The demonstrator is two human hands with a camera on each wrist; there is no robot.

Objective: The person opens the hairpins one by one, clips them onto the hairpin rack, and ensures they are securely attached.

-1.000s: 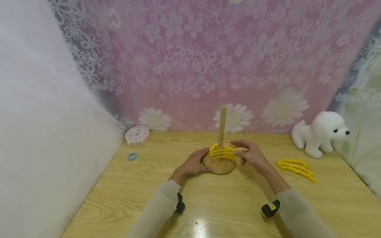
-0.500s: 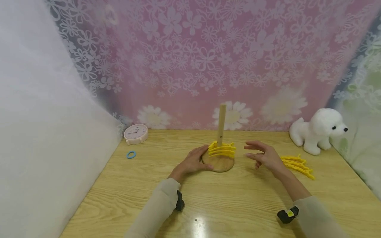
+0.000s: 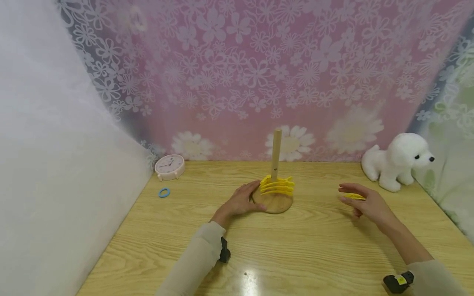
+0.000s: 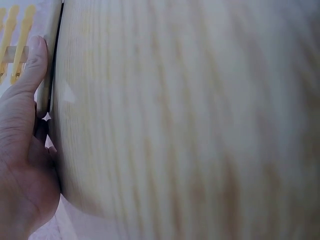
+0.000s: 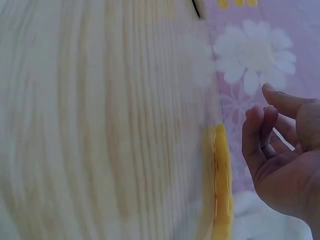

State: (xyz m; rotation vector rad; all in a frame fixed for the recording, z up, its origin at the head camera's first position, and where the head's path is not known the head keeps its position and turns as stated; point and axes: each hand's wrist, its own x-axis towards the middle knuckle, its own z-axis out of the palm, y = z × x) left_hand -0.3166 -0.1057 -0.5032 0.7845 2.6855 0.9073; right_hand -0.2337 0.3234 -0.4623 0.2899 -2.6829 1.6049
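A round wooden base (image 3: 275, 205) with an upright square post (image 3: 276, 154) stands mid-table. Several curved yellow plastic pieces (image 3: 277, 190) sit one above another at the foot of the post. My left hand (image 3: 240, 202) holds the left edge of the base, its thumb at the front rim, as the left wrist view also shows. Off to the right, my right hand (image 3: 374, 209) hovers with nothing in it. Its fingers are loosely bent. Beyond it lie loose yellow pieces (image 5: 222, 185) on the table, mostly hidden by the hand in the head view.
A pink round clock (image 3: 170, 166) stands at the back left, and a blue ring (image 3: 164, 189) lies in front of it. A white plush dog (image 3: 400, 160) sits at the back right. Floral cloth (image 3: 237, 82) hangs behind the wooden table (image 3: 296, 246).
My right hand has let go of the yellow pieces by the post and moved right, over the loose ones. The left hand has stayed on the base.
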